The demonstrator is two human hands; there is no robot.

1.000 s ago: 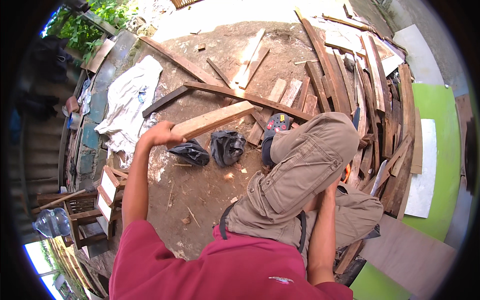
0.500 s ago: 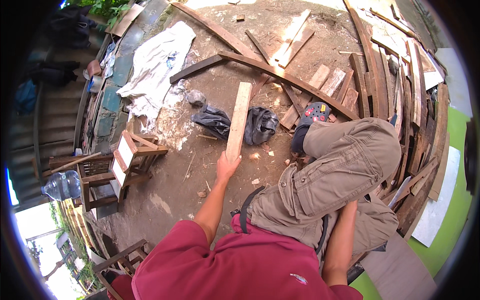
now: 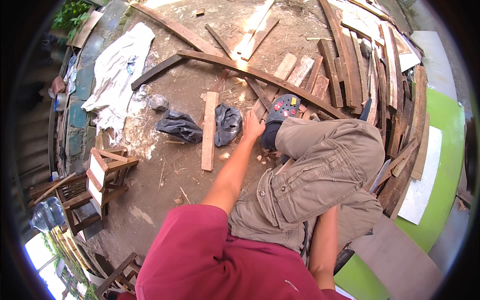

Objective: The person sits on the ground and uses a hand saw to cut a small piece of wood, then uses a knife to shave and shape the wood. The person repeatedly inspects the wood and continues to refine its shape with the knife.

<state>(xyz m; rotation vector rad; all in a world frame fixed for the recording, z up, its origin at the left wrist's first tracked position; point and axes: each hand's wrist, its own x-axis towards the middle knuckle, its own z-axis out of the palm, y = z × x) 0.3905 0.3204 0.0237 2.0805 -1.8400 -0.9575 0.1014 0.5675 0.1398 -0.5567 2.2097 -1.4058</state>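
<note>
My left hand [image 3: 254,126] reaches down beside the dark clog [image 3: 284,107] on my foot. Its fingers are partly spread at the end of a brown board [image 3: 262,107] on the ground; whether they touch it is unclear. A pale wooden plank [image 3: 209,132] lies loose to the left of that hand, between two bunches of black plastic [image 3: 179,126]. My right forearm passes under my bent leg [image 3: 325,165], which hides my right hand.
A long dark beam [image 3: 270,77] crosses in front of my foot. Stacked boards [image 3: 350,75] fill the right side. On the left are a white cloth [image 3: 120,70], a small wooden chair frame [image 3: 102,175] and a clear plastic bottle [image 3: 47,214]. A green panel [image 3: 440,150] lies far right.
My left hand has let go of the pale plank, which now rests on the ground, and has moved right toward the clog and boards. The view has shifted to the right.
</note>
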